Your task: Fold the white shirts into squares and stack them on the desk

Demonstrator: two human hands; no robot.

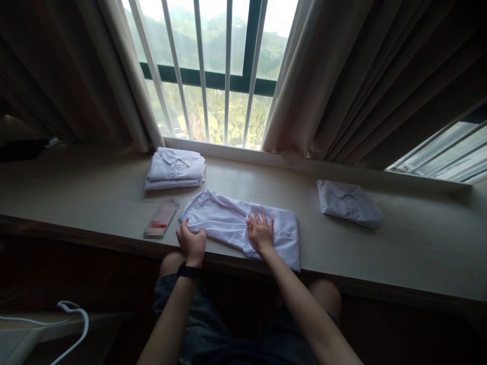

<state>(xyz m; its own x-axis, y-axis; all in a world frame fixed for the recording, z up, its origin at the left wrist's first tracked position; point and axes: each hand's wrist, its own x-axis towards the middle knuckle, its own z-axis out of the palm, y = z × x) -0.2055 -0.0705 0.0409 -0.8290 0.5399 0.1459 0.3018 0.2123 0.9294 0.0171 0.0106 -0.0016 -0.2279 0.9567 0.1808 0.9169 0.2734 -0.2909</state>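
A white shirt (228, 218) lies partly folded on the pale wooden counter (399, 253) right in front of me. My left hand (192, 243) is closed on the shirt's near left edge, pinching the cloth; a black band is on that wrist. My right hand (261, 233) lies flat on the middle of the shirt, fingers spread, pressing it down.
Folded white shirts are stacked (175, 169) at the back left by the window. Another folded white shirt (348, 203) lies to the right. A small flat object (161, 219) lies left of the shirt. Curtains and window bars stand behind. A white hanger (72, 324) is at lower left.
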